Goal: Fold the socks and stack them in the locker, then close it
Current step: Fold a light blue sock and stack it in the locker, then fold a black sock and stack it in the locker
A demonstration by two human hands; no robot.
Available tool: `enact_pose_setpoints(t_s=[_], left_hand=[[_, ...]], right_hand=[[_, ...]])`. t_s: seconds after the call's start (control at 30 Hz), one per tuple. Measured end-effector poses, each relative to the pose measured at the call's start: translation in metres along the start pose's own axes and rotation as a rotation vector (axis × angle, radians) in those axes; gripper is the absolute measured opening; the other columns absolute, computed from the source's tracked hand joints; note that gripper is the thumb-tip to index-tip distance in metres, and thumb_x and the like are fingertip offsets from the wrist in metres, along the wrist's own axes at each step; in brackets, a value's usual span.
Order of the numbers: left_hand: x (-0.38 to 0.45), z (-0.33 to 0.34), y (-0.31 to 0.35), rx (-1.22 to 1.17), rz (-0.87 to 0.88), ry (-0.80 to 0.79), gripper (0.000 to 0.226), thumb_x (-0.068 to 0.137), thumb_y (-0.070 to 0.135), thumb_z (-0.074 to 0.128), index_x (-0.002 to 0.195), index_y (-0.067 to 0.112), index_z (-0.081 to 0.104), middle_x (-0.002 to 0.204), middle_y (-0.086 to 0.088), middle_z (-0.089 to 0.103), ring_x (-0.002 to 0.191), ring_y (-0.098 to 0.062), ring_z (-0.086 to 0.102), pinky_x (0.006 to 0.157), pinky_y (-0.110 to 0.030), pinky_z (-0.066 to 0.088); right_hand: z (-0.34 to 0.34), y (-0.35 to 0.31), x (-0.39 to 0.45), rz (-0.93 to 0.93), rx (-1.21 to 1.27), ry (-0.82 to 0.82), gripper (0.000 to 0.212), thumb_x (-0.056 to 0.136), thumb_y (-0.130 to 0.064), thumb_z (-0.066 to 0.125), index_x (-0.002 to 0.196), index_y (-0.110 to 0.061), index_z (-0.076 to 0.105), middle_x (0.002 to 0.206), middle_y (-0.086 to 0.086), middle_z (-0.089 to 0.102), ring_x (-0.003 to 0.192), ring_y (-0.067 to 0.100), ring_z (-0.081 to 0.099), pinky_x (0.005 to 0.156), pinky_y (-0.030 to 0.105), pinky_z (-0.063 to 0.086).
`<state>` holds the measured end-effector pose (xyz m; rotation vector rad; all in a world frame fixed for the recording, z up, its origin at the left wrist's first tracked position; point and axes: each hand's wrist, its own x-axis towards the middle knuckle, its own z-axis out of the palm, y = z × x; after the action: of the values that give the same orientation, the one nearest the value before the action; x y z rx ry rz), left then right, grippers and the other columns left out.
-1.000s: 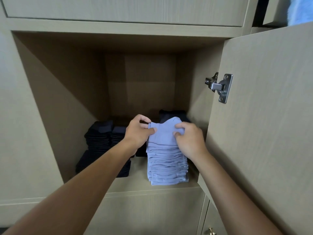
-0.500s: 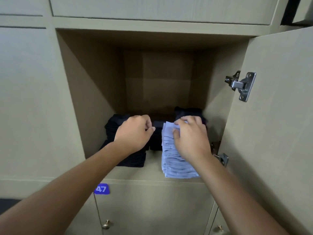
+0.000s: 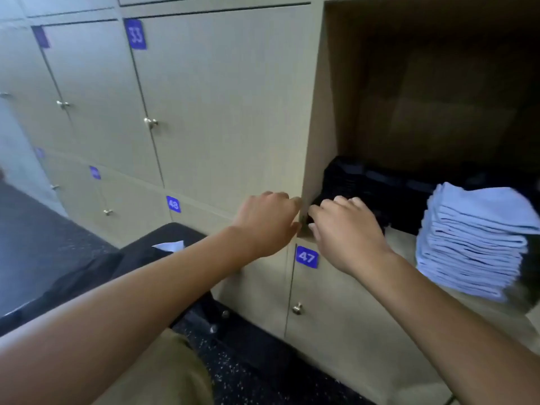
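Inside the open locker (image 3: 327, 118), a tall stack of folded light blue socks (image 3: 473, 244) sits at the front of the locker floor, to the right. Behind it and to its left, stacks of dark socks (image 3: 359, 185) fill the back of the locker. Both hands hover at the lower left corner of the locker opening, close together but not touching, fingers loosely curled and holding nothing. The left hand (image 3: 267, 222) is just outside the locker's left edge; the right hand (image 3: 347, 229) is just inside it, in front of the dark socks. Below the locker is a closed door marked 47 (image 3: 306, 256). Left of the locker, a dark bench (image 3: 87, 276) carries a single light blue sock (image 3: 169, 246).
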<state>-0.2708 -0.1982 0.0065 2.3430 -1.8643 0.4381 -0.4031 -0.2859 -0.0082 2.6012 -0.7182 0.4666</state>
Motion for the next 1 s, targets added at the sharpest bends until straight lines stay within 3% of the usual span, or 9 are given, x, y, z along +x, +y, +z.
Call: enact_pose_setpoints(t_s=[0.43, 0.6, 0.7, 0.83, 0.93, 1.0], left_hand=[[-0.099, 0.024, -0.151, 0.074, -0.398, -0.228, 0.019, 0.099, 0.04, 0.057, 0.102, 0.021, 0.057, 0.112, -0.008, 0.064, 0.101, -0.032, 0.061, 0.071, -0.036, 0.037], [-0.115, 0.044, -0.2, 0.007, -0.518, -0.354, 0.029, 0.093, 0.043, 0.066, 0.113, 0.022, 0.061, 0.119, -0.005, 0.065, 0.106, -0.029, 0.061, 0.086, -0.041, 0.052], [-0.118, 0.056, -0.221, -0.032, -0.536, -0.474, 0.049, 0.088, 0.044, 0.075, 0.127, 0.02, 0.059, 0.129, -0.005, 0.062, 0.117, -0.028, 0.057, 0.098, -0.042, 0.049], [-0.119, 0.075, -0.234, -0.072, -0.505, -0.589, 0.067, 0.08, 0.049, 0.081, 0.132, 0.015, 0.053, 0.131, -0.01, 0.057, 0.118, -0.03, 0.054, 0.101, -0.042, 0.045], [-0.127, 0.089, -0.235, -0.064, -0.486, -0.557, 0.071, 0.076, 0.052, 0.082, 0.133, 0.022, 0.051, 0.127, -0.005, 0.048, 0.113, -0.03, 0.055, 0.097, -0.042, 0.048], [-0.132, 0.095, -0.236, -0.068, -0.443, -0.507, 0.062, 0.075, 0.051, 0.083, 0.125, 0.026, 0.055, 0.121, -0.001, 0.045, 0.104, -0.026, 0.055, 0.092, -0.039, 0.049]], right_hand=[[0.005, -0.116, 0.04, -0.191, 0.109, -0.141, 0.013, 0.098, -0.022, 0.053, 0.107, -0.021, 0.063, 0.112, 0.003, 0.069, 0.109, 0.028, 0.062, 0.082, 0.036, 0.038], [0.012, -0.131, 0.049, -0.189, 0.169, -0.188, 0.02, 0.104, -0.03, 0.047, 0.113, -0.018, 0.061, 0.117, 0.007, 0.067, 0.112, 0.031, 0.062, 0.082, 0.036, 0.038], [0.017, -0.134, 0.053, -0.186, 0.181, -0.208, 0.022, 0.105, -0.032, 0.046, 0.113, -0.017, 0.06, 0.118, 0.008, 0.066, 0.111, 0.032, 0.062, 0.08, 0.036, 0.036], [0.02, -0.137, 0.055, -0.189, 0.185, -0.22, 0.023, 0.106, -0.033, 0.045, 0.113, -0.017, 0.061, 0.118, 0.009, 0.066, 0.11, 0.033, 0.063, 0.077, 0.035, 0.034], [0.023, -0.14, 0.056, -0.196, 0.182, -0.223, 0.023, 0.106, -0.033, 0.045, 0.113, -0.017, 0.06, 0.118, 0.008, 0.066, 0.109, 0.033, 0.064, 0.076, 0.034, 0.034], [0.026, -0.141, 0.056, -0.204, 0.171, -0.237, 0.023, 0.106, -0.033, 0.044, 0.112, -0.017, 0.059, 0.117, 0.007, 0.066, 0.107, 0.032, 0.065, 0.075, 0.032, 0.034]])
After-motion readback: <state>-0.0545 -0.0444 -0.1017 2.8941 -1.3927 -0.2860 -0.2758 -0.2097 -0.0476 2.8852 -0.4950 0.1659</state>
